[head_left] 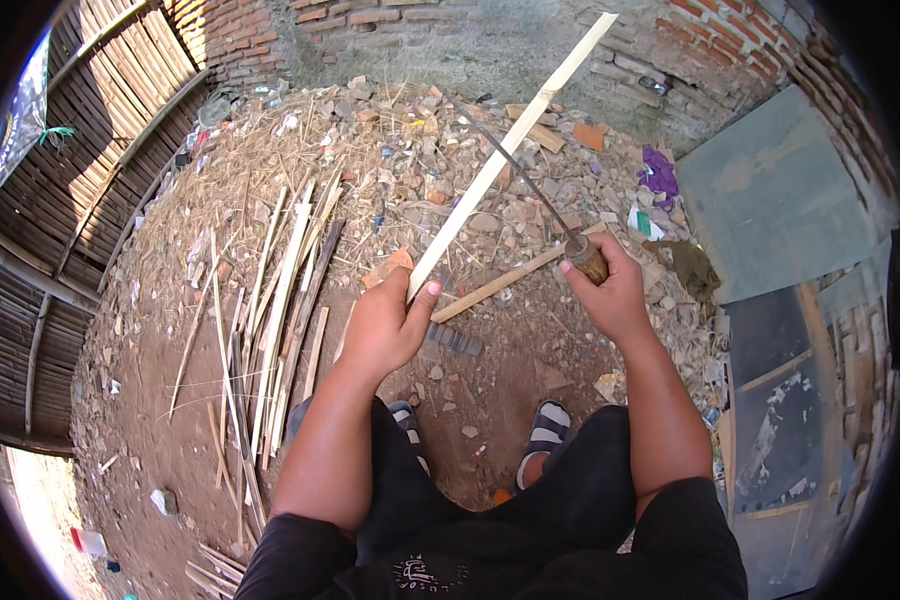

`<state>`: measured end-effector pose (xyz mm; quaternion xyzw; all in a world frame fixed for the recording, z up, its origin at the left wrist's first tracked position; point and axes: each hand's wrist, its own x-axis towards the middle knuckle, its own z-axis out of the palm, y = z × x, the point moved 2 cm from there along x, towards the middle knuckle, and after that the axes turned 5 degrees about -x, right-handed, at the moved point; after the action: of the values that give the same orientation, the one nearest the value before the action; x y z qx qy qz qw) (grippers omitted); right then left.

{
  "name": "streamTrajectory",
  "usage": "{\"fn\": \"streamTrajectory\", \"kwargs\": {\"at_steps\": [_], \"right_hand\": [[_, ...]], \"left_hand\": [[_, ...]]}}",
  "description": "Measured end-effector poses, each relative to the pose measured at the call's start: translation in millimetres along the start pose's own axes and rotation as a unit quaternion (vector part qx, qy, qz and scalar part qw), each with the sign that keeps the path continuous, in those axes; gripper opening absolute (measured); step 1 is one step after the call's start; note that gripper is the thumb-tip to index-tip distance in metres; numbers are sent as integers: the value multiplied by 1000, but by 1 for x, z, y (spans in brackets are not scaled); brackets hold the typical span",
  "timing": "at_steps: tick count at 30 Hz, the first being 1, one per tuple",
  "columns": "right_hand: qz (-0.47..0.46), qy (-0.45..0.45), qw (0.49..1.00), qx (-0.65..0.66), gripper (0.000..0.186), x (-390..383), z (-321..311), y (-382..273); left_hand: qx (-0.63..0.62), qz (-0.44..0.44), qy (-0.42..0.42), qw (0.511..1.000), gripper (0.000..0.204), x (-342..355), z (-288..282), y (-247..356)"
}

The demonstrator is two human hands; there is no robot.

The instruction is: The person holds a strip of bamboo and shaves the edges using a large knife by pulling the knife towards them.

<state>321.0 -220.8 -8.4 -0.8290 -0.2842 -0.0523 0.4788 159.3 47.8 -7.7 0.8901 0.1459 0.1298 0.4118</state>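
My left hand [382, 322] is closed around the lower end of a long, pale strip of split bamboo or wood [477, 198]. The strip slants up and away to the right, its far end in front of the brick wall. My right hand [615, 292] grips the round wooden handle of a long-bladed knife [590, 262]. Its thin, dark blade points up and to the left, crossing the strip in this view; whether the two touch I cannot tell. Below the strip, a grey ribbed block [455, 340] lies on the dirt between my hands.
Several loose strips [288, 275] lie on the ground at the left. A longer wooden stick [505, 285] lies ahead. Rubble and litter spread toward a brick wall [410, 45]. A bamboo wall [120, 110] stands left; a grey panel [785, 195] leans at the right.
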Motion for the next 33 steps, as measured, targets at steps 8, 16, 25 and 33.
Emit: {"fn": "streamTrajectory", "kwargs": {"at_steps": [8, 16, 25, 33], "right_hand": [[-62, -109, 965, -230, 37, -19, 3, -38], [-84, -29, 966, -244, 40, -14, -8, -30], [-129, -39, 954, -267, 36, -15, 1, -35], [-164, -137, 936, -280, 35, -26, 4, -36]], "left_hand": [[104, 49, -5, 993, 45, -14, -2, 8], [57, 42, -34, 997, 50, -24, 3, 8], [76, 61, -47, 994, 50, -28, 10, 16], [67, 55, -71, 994, 49, -29, 12, 25]]}}
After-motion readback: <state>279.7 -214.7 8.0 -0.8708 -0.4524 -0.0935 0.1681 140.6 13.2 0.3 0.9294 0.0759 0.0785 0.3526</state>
